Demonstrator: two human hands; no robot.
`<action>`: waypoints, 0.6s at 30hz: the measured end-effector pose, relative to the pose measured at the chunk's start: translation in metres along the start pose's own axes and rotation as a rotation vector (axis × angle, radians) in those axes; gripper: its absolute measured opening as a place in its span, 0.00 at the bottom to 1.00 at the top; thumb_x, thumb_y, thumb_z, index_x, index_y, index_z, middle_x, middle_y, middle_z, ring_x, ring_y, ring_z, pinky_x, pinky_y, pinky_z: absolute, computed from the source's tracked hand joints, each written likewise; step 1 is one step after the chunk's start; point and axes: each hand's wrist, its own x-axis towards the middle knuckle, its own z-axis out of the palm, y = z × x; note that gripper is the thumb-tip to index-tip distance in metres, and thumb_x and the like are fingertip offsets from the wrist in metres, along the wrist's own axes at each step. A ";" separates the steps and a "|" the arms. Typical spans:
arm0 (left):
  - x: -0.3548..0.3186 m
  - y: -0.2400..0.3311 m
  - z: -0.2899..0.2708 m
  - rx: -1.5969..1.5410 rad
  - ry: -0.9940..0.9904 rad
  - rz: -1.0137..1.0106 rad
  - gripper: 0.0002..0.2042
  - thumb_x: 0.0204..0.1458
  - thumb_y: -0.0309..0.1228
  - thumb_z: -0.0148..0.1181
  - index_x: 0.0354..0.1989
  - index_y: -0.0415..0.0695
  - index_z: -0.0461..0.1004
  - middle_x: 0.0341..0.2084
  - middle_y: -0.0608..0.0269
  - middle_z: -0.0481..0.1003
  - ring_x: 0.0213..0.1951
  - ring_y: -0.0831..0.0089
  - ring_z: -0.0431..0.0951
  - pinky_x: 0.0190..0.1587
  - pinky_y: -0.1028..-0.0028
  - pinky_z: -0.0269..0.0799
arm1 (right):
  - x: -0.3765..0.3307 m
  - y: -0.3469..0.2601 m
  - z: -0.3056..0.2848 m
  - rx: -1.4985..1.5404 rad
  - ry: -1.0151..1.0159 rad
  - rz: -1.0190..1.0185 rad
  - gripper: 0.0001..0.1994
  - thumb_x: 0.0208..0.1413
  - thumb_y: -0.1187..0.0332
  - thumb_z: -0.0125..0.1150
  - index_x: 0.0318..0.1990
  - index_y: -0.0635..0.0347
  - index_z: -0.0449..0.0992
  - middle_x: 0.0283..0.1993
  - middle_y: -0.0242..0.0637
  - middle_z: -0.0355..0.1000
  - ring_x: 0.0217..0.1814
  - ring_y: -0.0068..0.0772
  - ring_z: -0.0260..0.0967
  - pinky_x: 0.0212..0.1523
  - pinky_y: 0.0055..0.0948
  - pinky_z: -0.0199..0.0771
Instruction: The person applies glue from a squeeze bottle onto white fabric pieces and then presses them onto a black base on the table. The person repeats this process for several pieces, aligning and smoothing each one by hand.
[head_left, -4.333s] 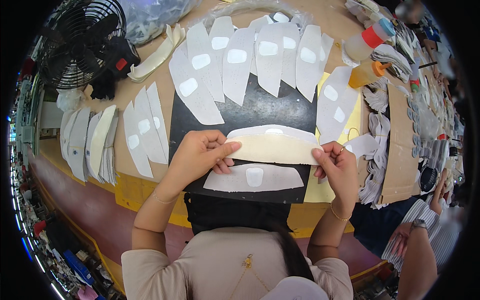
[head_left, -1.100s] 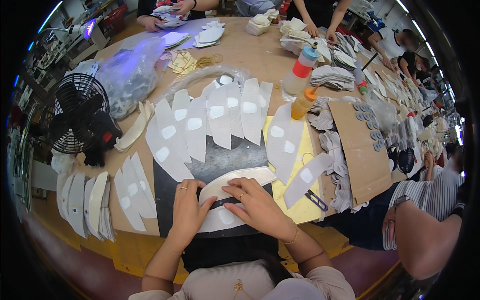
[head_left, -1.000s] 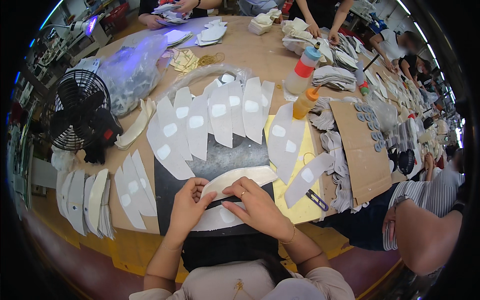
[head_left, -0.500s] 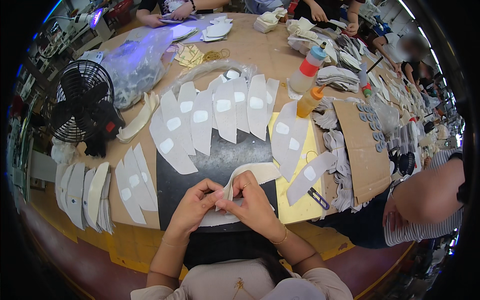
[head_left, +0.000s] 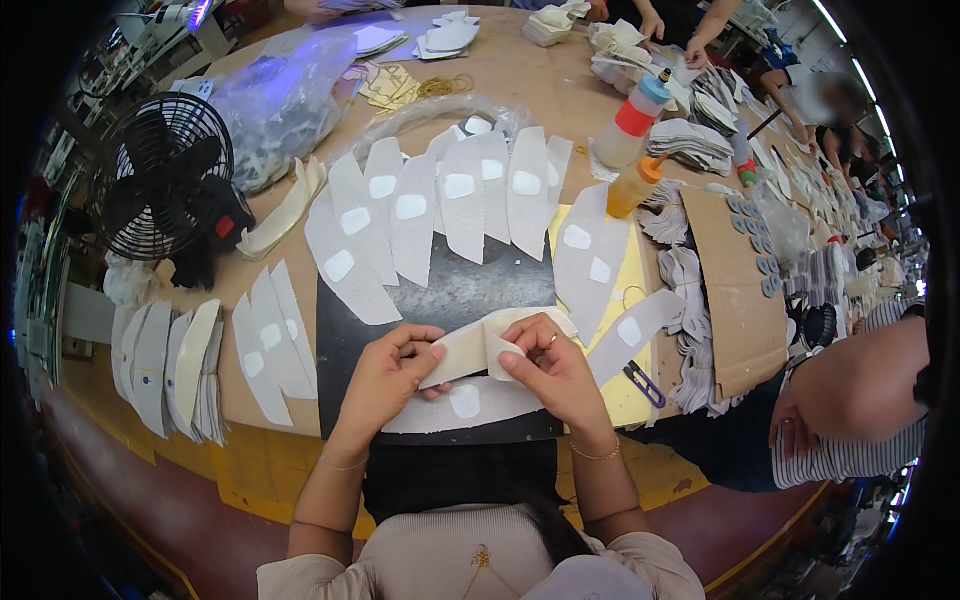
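Between my two hands is a cream fabric piece [head_left: 462, 356], long and curved, lifted a little over the black mat [head_left: 345, 370]. My left hand [head_left: 393, 378] pinches its left end with thumb and fingers. Its right part is folded back on itself, and my right hand [head_left: 558, 372] grips it there. Under both hands a grey fabric piece [head_left: 420, 417] lies flat near the mat's front edge, with a white square patch [head_left: 465, 401] on its middle. Beyond the mat's centre several similar grey pieces [head_left: 411, 240] with white patches fan out, overlapping one another.
A black fan [head_left: 160, 180] stands at left beside a clear plastic bag [head_left: 285, 110]. At right are an orange-capped bottle [head_left: 634, 190], a red-banded bottle [head_left: 632, 122], thread snips [head_left: 645, 384] and cardboard [head_left: 735, 300] bearing grey rings. A person in a striped top [head_left: 850, 440] sits close by.
The cream piece has been spread out from a pinched, upright fold. My right hand has moved right, away from the left, baring the patched grey piece below. The view has shifted slightly.
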 end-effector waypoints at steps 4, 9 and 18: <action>0.008 -0.009 0.001 0.254 0.016 0.135 0.13 0.54 0.24 0.58 0.46 0.31 0.72 0.28 0.61 0.75 0.28 0.78 0.76 0.28 0.80 0.75 | 0.002 0.004 -0.008 -0.062 0.003 -0.102 0.08 0.54 0.71 0.62 0.28 0.61 0.69 0.45 0.36 0.67 0.43 0.23 0.65 0.46 0.22 0.66; -0.009 0.005 -0.024 0.100 0.082 0.132 0.11 0.54 0.25 0.58 0.44 0.33 0.74 0.32 0.61 0.75 0.29 0.80 0.74 0.28 0.81 0.74 | 0.001 -0.020 -0.038 0.389 0.143 -0.331 0.13 0.53 0.61 0.59 0.39 0.63 0.72 0.50 0.48 0.69 0.53 0.38 0.67 0.55 0.33 0.67; -0.094 0.022 -0.120 0.052 0.527 0.436 0.09 0.54 0.26 0.58 0.42 0.37 0.76 0.32 0.62 0.76 0.29 0.80 0.75 0.28 0.81 0.75 | -0.044 -0.033 -0.119 0.657 0.137 -0.580 0.20 0.54 0.51 0.53 0.37 0.62 0.67 0.41 0.40 0.63 0.55 0.42 0.58 0.69 0.50 0.46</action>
